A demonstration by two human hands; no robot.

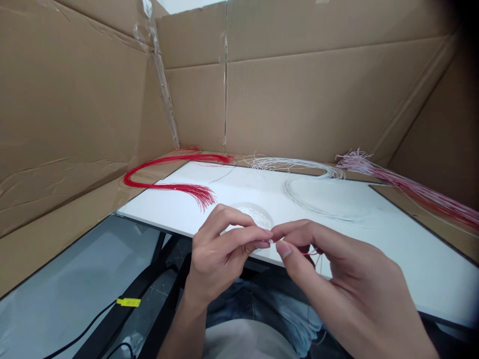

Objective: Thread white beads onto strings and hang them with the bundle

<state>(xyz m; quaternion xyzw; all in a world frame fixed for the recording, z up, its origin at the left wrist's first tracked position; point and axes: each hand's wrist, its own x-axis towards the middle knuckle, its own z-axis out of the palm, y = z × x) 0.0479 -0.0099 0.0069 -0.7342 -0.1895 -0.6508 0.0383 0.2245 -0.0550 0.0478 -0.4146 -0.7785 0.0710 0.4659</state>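
Note:
My left hand (224, 244) is closed in a pinch over the front edge of the white table. Between its thumb and forefinger sits a tiny white piece (271, 241), mostly covered by the fingertips. My right hand (337, 271) is closed too, its thumb and fingers around thin red and white wires (312, 253) whose ends meet the white piece. Loose lengths of wire hang below the right palm. Just behind the fingers stands a shallow round dish (270, 215) with many small white pieces, partly hidden by my left hand.
A curved bundle of red wires (168, 186) lies at the table's left. White wires (295, 164) lie at the back, with thinner pale wires (322, 209) in front. Mixed red-white wires (415, 182) rest at right. Cardboard walls (299, 99) enclose the white table (247, 184).

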